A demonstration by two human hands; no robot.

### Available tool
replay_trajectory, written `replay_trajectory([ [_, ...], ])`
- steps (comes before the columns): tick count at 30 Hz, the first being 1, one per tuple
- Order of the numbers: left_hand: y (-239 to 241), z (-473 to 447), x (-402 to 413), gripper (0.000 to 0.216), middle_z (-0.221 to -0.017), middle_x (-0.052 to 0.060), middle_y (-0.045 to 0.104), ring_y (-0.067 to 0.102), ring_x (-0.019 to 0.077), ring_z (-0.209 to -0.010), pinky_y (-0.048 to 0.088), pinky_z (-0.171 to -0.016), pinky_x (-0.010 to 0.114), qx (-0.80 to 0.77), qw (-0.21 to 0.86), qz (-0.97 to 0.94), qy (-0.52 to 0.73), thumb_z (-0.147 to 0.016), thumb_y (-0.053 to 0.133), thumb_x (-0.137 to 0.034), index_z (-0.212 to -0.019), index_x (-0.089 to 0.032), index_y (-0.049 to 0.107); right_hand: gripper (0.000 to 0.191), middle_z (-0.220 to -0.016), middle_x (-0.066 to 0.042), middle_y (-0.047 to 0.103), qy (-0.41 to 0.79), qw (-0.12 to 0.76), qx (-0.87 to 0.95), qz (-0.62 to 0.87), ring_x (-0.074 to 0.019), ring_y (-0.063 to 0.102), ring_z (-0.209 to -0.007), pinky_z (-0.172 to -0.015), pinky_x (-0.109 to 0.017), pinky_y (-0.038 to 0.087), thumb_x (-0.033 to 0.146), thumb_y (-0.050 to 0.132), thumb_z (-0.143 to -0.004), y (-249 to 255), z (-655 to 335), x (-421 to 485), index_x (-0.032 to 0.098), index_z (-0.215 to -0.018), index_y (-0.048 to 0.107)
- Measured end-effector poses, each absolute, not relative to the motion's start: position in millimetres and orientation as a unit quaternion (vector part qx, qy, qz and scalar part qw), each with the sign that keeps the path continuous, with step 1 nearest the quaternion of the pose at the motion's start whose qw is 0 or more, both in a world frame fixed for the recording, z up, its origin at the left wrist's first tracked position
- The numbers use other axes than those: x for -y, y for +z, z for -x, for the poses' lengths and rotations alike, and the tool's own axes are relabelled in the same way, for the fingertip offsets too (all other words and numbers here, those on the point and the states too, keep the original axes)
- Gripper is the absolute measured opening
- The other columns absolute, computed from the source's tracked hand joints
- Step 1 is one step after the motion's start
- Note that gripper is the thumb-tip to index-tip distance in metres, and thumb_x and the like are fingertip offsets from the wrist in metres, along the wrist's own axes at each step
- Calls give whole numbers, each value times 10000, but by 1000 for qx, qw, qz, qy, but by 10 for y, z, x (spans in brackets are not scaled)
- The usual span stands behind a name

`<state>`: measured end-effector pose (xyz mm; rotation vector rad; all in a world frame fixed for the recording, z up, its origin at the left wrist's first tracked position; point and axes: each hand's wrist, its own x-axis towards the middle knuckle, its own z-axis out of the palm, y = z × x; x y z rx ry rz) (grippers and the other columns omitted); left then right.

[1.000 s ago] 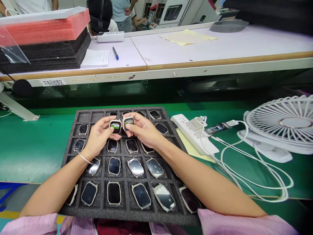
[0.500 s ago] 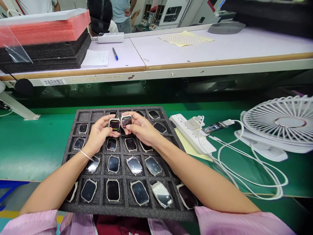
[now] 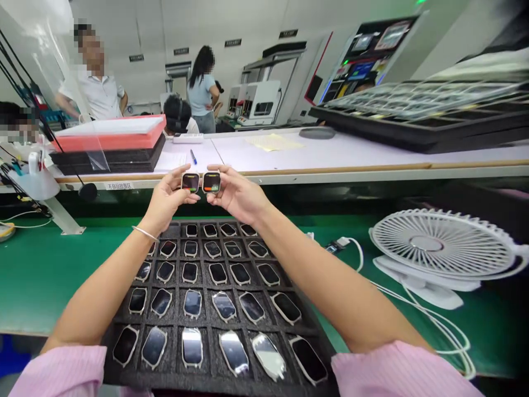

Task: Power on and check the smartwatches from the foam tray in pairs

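My left hand (image 3: 165, 199) pinches a smartwatch case (image 3: 190, 182) by its edges, its screen lit and facing me. Beside it, my right hand (image 3: 239, 193) grips a second smartwatch case (image 3: 211, 182), also lit, with an orange-red patch low on its display. Both are held up side by side at shelf height, above the far edge of a black foam tray (image 3: 173, 361). Rows of strapless watch cases (image 3: 192, 304) with dark screens lie in the tray's compartments, some reflecting light. My forearms hide parts of the tray's two sides.
A white fan (image 3: 430, 245) and white cables (image 3: 438, 314) occupy the right of the green bench. The raised shelf carries red and black foam sheets (image 3: 111, 138), a pen (image 3: 193, 157) and a stack of trays (image 3: 413, 124). Several people are beyond it.
Both hands have lifted the two watches from just over the tray to higher up, in front of the shelf edge. The view has tilted upward, showing more of the room.
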<state>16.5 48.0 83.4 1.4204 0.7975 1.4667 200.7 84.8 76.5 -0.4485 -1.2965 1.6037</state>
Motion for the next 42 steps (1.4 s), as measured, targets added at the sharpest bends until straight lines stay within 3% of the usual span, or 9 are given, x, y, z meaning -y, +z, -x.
replay_trajectory([
  [5,1296,-188,-603,660,-1011,41,679,680,130,-720,581,-756,303,-270,341,-633,640,-657,739,-125,-1291,-214,576,293,-931,-9,692,572,535,609,121,-145,616,-720,-641,-278,530,279,639,-832,1344,-1967,-1003,265,-1103,529],
  [10,1530,-216,-617,613,-1021,20,691,655,106,-726,577,-743,267,-239,306,-634,669,-661,723,-101,-1247,-236,603,508,-965,10,697,515,533,665,92,-117,603,-663,-656,-280,526,148,684,-680,1627,-1975,-974,262,-1148,523],
  [18,1740,-232,-539,608,-1023,32,698,677,165,-865,571,-773,296,-212,292,-642,676,-677,732,-97,-1252,-253,611,522,-1019,3,674,474,533,697,78,-130,619,-682,-709,-328,555,172,716,-699,1843,-1975,-842,265,-1178,533],
  [28,1808,-224,-616,600,-979,2,714,655,99,-735,557,-678,225,-175,263,-669,673,-698,774,-142,-1259,-274,607,520,-927,27,670,472,533,700,53,-128,646,-682,-673,-289,550,154,732,-698,1946,-2038,-790,246,-1179,557],
  [35,1857,-260,-629,578,-996,16,725,684,127,-796,566,-692,234,-165,249,-681,669,-724,786,-180,-1264,-276,602,524,-890,33,683,476,529,701,43,-122,657,-682,-663,-272,548,160,760,-719,1993,-2096,-756,237,-1195,553],
  [42,1409,-287,-438,561,-914,2,713,645,84,-637,564,-642,221,-226,322,-649,652,-697,811,-196,-1221,-232,615,525,-889,21,669,523,520,668,93,-125,654,-685,-666,-275,535,185,771,-735,1471,-2135,-615,234,-1207,548],
])
